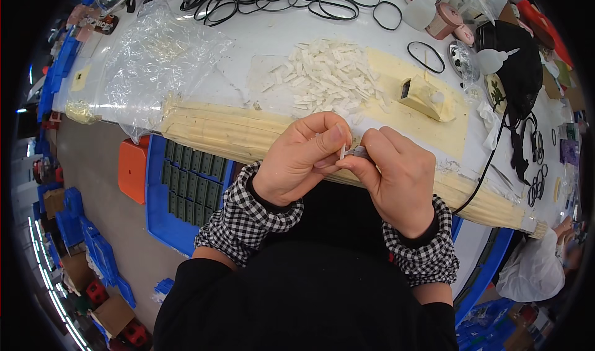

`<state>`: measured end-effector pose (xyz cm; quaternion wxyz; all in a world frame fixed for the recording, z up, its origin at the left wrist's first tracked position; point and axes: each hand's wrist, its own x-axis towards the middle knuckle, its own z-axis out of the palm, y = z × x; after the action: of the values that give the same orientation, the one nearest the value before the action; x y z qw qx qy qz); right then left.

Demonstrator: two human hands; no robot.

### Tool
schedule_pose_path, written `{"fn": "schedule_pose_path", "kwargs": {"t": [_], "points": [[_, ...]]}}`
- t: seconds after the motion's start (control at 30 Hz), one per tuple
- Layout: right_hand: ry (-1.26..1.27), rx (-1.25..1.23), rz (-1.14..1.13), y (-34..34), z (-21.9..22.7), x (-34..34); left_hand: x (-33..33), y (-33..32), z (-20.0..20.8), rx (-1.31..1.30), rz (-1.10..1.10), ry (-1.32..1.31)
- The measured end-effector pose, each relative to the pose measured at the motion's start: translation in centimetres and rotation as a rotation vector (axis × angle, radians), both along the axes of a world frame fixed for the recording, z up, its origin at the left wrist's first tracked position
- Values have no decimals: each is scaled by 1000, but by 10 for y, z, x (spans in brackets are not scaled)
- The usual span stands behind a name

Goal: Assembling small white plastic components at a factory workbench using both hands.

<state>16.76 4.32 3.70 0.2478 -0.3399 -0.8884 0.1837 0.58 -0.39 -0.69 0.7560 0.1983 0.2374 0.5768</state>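
Note:
My two hands meet at the near edge of the table, fingertips almost touching. In my left hand (296, 160), thumb and forefinger pinch a small white plastic strip (343, 152). My right hand (400, 178) is closed, with thumb and curled forefinger around a small grey piece (357, 153) close against the strip. Fingers hide most of both, and the grey piece's kind is not clear. Just beyond lies a loose heap of similar white strips (331, 72). To its right a yellow-taped block (427, 100) with a dark end sits on a yellow sheet (455, 137).
Yellow padding (217, 128) runs along the table's front edge. A clear plastic bag (155, 66) lies left, black rubber rings (334, 7) at the back. A black cable (486, 180) crosses the right side. Below left stand a blue crate (160, 217) holding dark green blocks and an orange stool (132, 172).

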Motion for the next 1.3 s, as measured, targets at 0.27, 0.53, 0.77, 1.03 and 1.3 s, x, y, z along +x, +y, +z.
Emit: {"fn": "schedule_pose_path", "kwargs": {"t": [0.27, 0.53, 0.77, 1.03, 1.3], "points": [[96, -13, 3, 2, -8, 0, 9, -1, -10, 15, 44, -88], [72, -25, 20, 1, -7, 2, 12, -2, -9, 30, 36, -152], [125, -49, 33, 2, -9, 0, 15, -3, -13, 9, 44, -178], [139, -63, 34, 1, -9, 0, 21, -1, -16, 34, 64, -236], [116, -65, 32, 1, -8, 1, 23, -2, -17, 60, 47, -266]]}}
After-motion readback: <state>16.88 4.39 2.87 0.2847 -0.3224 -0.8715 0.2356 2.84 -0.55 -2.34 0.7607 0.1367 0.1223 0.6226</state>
